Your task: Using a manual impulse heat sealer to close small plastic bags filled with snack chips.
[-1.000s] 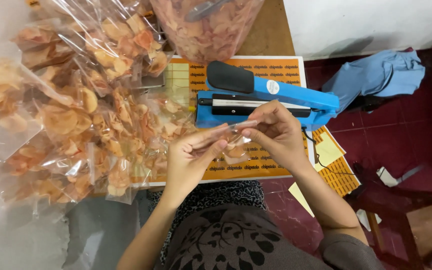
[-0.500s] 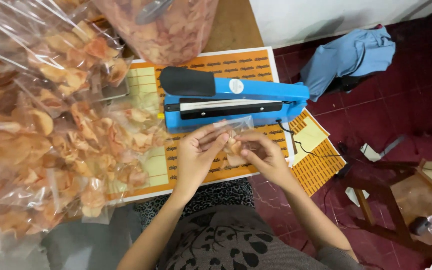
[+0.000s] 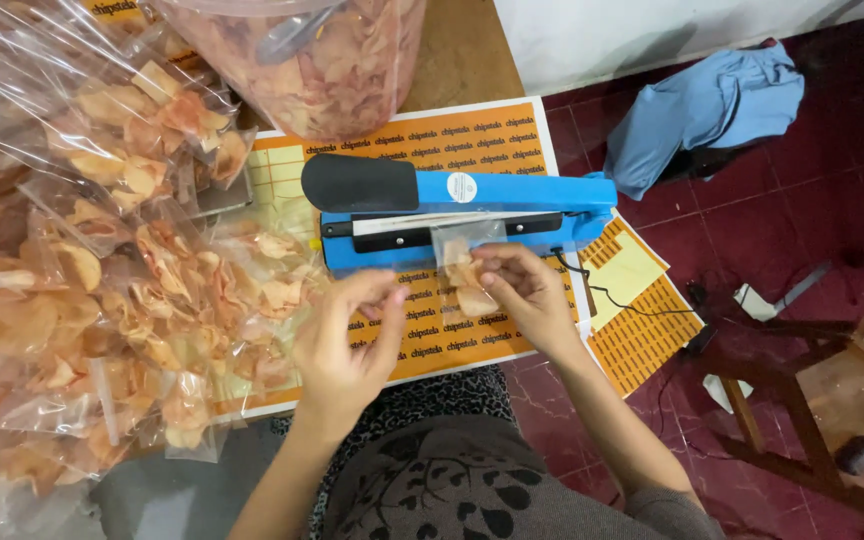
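Chip bag (image 3: 464, 268) over orange sheet (image 3: 472, 135) — dark red floor (image 3: 802, 220)

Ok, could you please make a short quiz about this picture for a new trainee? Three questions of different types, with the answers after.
1. True or false: the right hand holds the small clear bag of chips with its top edge at the blue sealer.
2. Multiple choice: the left hand is A) pressing the sealer's black handle, B) off the bag, holding nothing, C) inside the big tub of chips.
3. On which side of the picture does the pile of filled bags lie?

Key: 1 true; 2 B; 3 the left side.
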